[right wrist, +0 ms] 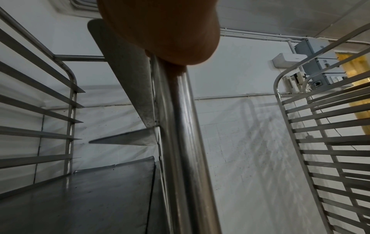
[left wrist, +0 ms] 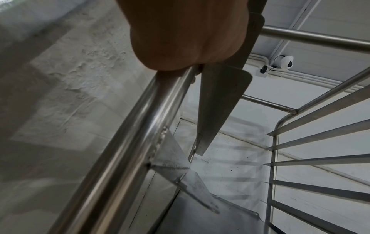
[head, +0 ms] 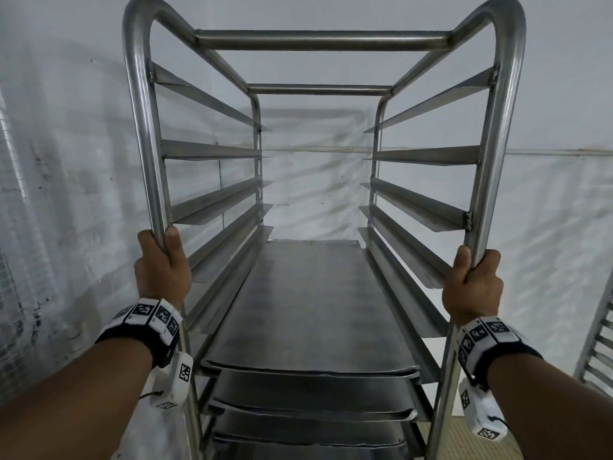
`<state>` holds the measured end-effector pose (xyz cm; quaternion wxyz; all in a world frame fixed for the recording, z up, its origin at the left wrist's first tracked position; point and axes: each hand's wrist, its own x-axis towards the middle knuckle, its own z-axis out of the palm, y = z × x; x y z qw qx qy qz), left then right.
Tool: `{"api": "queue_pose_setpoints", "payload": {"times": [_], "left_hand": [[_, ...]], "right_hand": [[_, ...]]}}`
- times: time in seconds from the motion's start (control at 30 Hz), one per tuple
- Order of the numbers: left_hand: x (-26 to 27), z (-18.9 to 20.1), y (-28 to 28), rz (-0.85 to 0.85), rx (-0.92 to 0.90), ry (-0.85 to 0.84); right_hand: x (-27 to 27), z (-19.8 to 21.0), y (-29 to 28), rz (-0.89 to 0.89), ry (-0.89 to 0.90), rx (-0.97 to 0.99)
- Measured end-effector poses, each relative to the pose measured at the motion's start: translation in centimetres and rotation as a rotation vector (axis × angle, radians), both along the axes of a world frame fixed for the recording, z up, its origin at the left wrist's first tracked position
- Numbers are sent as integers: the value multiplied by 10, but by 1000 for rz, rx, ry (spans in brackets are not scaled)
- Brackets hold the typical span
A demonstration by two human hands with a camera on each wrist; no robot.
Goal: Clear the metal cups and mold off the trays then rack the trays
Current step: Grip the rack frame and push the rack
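Note:
A tall steel tray rack (head: 321,39) fills the head view. My left hand (head: 162,260) grips its front left post (head: 146,144), fingers curled round the tube. My right hand (head: 472,282) grips the front right post (head: 494,161) the same way. Dark flat metal trays (head: 308,310) sit on the lower runners, stacked level over level, with several bare runners above them. In the left wrist view the heel of my left hand (left wrist: 180,34) sits against the post (left wrist: 128,142). The right wrist view shows my right hand (right wrist: 160,28) on its post (right wrist: 180,142) beside the top tray (right wrist: 90,197). No cups or mold are in view.
A white sheeted wall (head: 315,180) stands close behind the rack and along the left. A second empty rack (right wrist: 324,134) stands to the right, with its edge in the head view (head: 597,346). A wall camera (left wrist: 286,62) hangs high up.

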<state>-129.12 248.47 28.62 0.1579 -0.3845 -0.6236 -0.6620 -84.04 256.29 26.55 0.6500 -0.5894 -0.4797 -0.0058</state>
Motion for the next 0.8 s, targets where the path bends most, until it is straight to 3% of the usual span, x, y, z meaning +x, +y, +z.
{"api": "queue_pose_setpoints", "payload": {"times": [0.8], "left_hand": [[-8, -1, 35, 5, -24, -21]], "right_hand": [[-5, 1, 34, 26, 3, 48]]}}
